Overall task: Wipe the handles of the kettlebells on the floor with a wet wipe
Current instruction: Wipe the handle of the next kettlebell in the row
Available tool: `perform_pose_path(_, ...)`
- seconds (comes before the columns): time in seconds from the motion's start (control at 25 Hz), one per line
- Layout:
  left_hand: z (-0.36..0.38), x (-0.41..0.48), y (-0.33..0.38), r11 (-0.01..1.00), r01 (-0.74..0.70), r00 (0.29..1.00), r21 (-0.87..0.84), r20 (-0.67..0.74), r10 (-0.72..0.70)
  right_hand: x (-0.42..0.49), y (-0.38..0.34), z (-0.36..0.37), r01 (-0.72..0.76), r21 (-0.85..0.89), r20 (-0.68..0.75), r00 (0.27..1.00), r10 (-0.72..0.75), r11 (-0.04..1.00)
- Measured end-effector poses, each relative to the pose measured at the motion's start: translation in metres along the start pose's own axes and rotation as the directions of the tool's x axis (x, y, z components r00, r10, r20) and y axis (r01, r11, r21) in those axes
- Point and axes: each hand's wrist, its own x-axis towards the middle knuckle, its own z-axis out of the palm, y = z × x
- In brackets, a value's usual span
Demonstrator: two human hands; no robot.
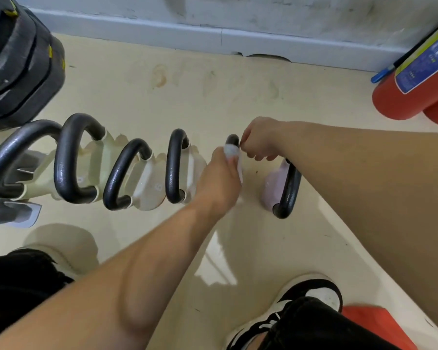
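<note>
Head view: a row of kettlebells (147, 183) stands on the floor (213, 97), black handles up, running left to right. Left hand (220, 183) has its grip curled round a wet wipe (231, 150), pressed on the handle (232, 139) of the bell second from the right end. That bell's body is hidden under the hand. Right hand (259, 140) has its grip closed at the handle's far end. It looks pinched on a corner of the wipe, but blur makes that unsure.

Handling: the wipe is soft, limp and damp and bunches easily, so wrap it round the bar and hold with the whole palm. Handles are stiff, smooth and glossy, likely slick when wet. Bells look heavy and should stay put under rubbing, no lift needed.

Room: a neighbour handle sits close on the left and a pink kettlebell (276, 188) just beside on the right, so short strokes along the bar. Open floor on the far side runs up to the skirting (213, 34). Fire extinguisher (410, 92) far right and weight plates (15, 59) far left, both well apart.
</note>
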Motion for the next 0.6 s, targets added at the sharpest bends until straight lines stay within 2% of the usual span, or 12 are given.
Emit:
perform_pose_path(0.04, -0.011, -0.012, -0.016, 0.896, -0.278, 0.96, 0.347, 0.083, 0.266, 0.001, -0.001, -0.001, 0.001, 0.042, -0.04, 0.999, 0.001, 0.999)
perform_pose_path(0.08, -0.017, -0.033, -0.024, 0.81, -0.376, 0.927, 0.451, 0.177, 0.331, 0.002, -0.001, -0.003, 0.002, 0.103, -0.071, 0.997, 0.005, 0.995)
perform_pose_path(0.12, -0.019, -0.039, -0.042, 0.811, -0.408, 0.912, 0.419, 0.223, 0.344, 0.003, -0.001, -0.004, 0.019, 0.176, -0.091, 0.996, -0.003, 0.984)
perform_pose_path(0.2, -0.019, -0.036, -0.035, 0.837, -0.398, 0.917, 0.376, 0.199, 0.347, 0.002, -0.001, -0.003, 0.045, 0.291, -0.099, 0.995, -0.017, 0.956)
perform_pose_path(0.24, -0.018, -0.029, -0.022, 0.873, -0.326, 0.945, 0.361, 0.162, 0.286, 0.002, 0.0, -0.001, 0.049, 0.327, -0.094, 0.995, -0.019, 0.944)
perform_pose_path(0.32, -0.005, -0.001, 0.01, 0.858, -0.176, 0.975, 0.482, 0.205, 0.085, 0.002, 0.003, 0.0, 0.036, 0.349, -0.077, 0.997, -0.009, 0.936)
perform_pose_path(0.4, 0.008, 0.006, 0.056, 0.789, -0.102, 0.977, 0.606, 0.211, -0.035, 0.001, 0.002, 0.0, 0.019, 0.344, -0.05, 0.999, -0.002, 0.939)
perform_pose_path(0.48, 0.015, 0.009, 0.068, 0.647, -0.24, 0.952, 0.724, 0.305, 0.012, 0.0, -0.001, 0.0, 0.006, 0.334, -0.043, 0.999, 0.009, 0.942)
perform_pose_path(0.52, 0.018, 0.013, 0.061, 0.7, -0.217, 0.958, 0.681, 0.285, 0.02, -0.002, -0.003, 0.0, -0.001, 0.33, -0.044, 0.999, 0.016, 0.944)
perform_pose_path(0.6, 0.008, 0.006, 0.019, 0.759, -0.274, 0.958, 0.591, 0.232, 0.166, -0.004, -0.005, 0.001, 0.004, 0.312, -0.049, 0.999, 0.012, 0.95)
